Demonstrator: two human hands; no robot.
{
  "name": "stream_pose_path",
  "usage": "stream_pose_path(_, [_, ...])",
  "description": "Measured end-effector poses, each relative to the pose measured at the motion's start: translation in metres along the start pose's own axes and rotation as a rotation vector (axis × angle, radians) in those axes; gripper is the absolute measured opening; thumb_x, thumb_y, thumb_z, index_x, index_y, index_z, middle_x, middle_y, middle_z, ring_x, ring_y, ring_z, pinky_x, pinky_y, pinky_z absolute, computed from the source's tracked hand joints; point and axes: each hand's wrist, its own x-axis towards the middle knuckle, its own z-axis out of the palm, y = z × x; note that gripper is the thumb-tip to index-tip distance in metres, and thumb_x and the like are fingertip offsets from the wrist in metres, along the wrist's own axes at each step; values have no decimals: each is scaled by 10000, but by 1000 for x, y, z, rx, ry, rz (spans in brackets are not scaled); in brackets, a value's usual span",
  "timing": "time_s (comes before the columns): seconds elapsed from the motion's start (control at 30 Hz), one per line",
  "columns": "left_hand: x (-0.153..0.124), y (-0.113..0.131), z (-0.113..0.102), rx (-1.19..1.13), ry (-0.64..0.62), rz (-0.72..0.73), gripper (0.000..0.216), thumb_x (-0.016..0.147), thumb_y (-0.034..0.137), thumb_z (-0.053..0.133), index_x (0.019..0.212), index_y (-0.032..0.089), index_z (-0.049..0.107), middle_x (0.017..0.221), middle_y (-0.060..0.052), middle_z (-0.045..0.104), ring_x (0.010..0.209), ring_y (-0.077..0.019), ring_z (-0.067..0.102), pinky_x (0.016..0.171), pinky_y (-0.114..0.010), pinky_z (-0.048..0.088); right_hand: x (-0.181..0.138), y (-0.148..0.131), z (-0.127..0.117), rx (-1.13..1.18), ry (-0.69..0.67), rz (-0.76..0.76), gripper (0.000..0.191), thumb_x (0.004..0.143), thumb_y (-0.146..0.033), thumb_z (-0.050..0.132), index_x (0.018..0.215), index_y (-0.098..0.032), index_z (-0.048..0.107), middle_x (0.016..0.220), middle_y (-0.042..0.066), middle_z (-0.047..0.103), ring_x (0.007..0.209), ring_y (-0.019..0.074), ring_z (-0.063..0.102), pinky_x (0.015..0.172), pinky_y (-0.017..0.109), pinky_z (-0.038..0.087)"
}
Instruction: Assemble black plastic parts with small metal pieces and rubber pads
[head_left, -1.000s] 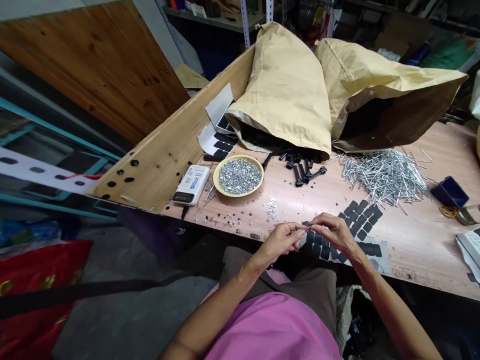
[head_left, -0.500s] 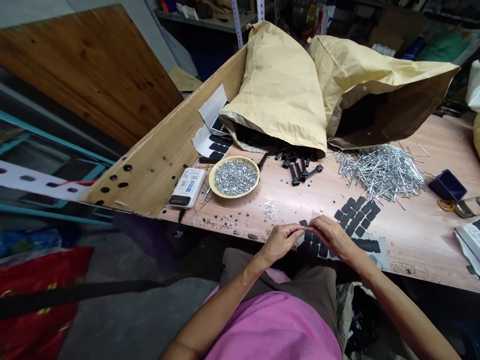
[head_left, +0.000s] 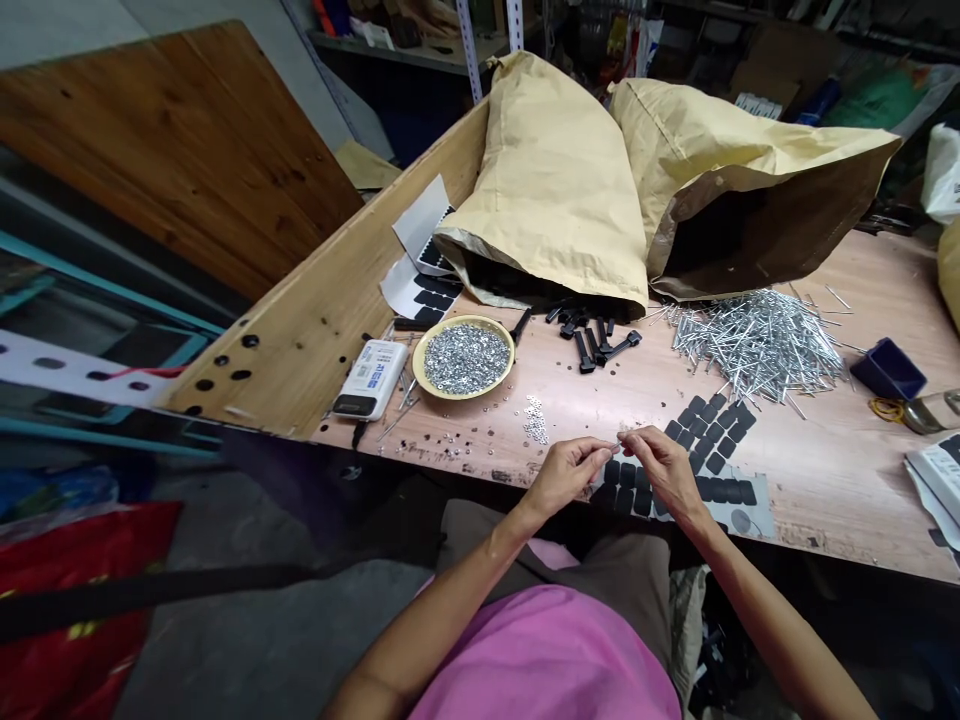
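Observation:
My left hand [head_left: 564, 473] and my right hand [head_left: 661, 466] meet fingertip to fingertip at the near edge of the wooden table [head_left: 825, 470]. Both pinch a small thin metal piece [head_left: 619, 441] between them; its shape is too small to make out. Directly under them lies a white sheet with black adhesive pads [head_left: 709, 470]. A small heap of tiny silver washers [head_left: 535, 421] lies just left of my hands. Farther back stands a yellow dish of small metal parts [head_left: 465, 357].
A pile of thin metal pins [head_left: 757, 342] and several black plastic parts [head_left: 596, 340] lie before two tan paper sacks [head_left: 570, 180]. A white device [head_left: 371, 377], a blue tray [head_left: 889, 368] and a raised wooden side board [head_left: 337, 290] border the work area.
My hands stay pinched together on the small piece with only slight finger motion. The view has shifted a little, so everything sits slightly higher and to the left.

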Motion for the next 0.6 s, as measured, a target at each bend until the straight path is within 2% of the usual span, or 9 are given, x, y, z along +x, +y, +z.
stream_pose_path(0.13, [2,1,7,-19,26,-25,461,697,524,630,894,120,729,482,61,394,438,-53,314,423,-185,245,0,2,7,131,86,86,333,838,-499,544,882,-222,724,819,46,704,769,186,650,732,322,522])
stream_pose_path(0.33, [2,3,13,-61,36,-23,452,709,507,629,919,116,716,507,61,397,442,-48,314,416,-181,232,-3,1,15,342,68,203,384,826,-545,537,868,-213,726,819,44,706,799,188,656,796,354,531])
stream_pose_path(0.47, [1,5,15,-80,26,-22,437,716,504,629,904,119,718,499,66,390,427,-45,301,409,-184,237,-5,0,17,356,81,179,399,833,-560,521,861,-216,721,849,51,710,839,196,656,817,354,524])
stream_pose_path(0.6, [1,5,13,-31,13,15,370,773,446,592,907,126,720,486,62,412,415,-50,329,411,-185,280,-6,0,14,242,75,94,371,875,-520,481,877,-229,711,886,44,712,867,190,655,820,335,517])
